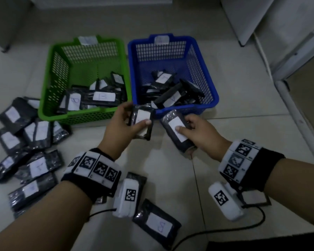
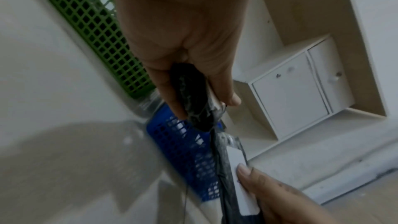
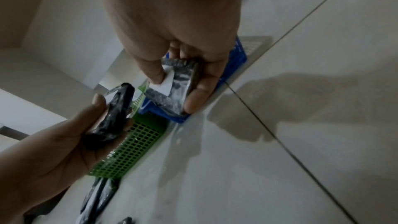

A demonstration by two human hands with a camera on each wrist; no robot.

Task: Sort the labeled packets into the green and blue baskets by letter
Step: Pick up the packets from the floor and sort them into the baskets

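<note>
Left hand [image 1: 121, 124] pinches black packet [image 1: 141, 124]; right hand [image 1: 198, 131] grips second packet [image 1: 176, 131]. Green basket [image 1: 49, 73] 11 o'clock, blue basket [image 1: 205, 69] 1 o'clock.

A home room: tiled floor [image 1: 234, 109], white cabinet [image 2: 301, 88].

The right hand [image 3: 172, 28] reaches in from twelve o'clock, thumb and fingers [image 3: 198, 94] pinching a black packet [image 3: 172, 89] by its white label. At eight o'clock the left hand [image 3: 64, 142] grips another black packet [image 3: 114, 113]. Between them lie the blue basket [image 3: 234, 60] and, toward seven o'clock, the green basket [image 3: 129, 149] on the tiled floor [image 3: 301, 159].
</note>
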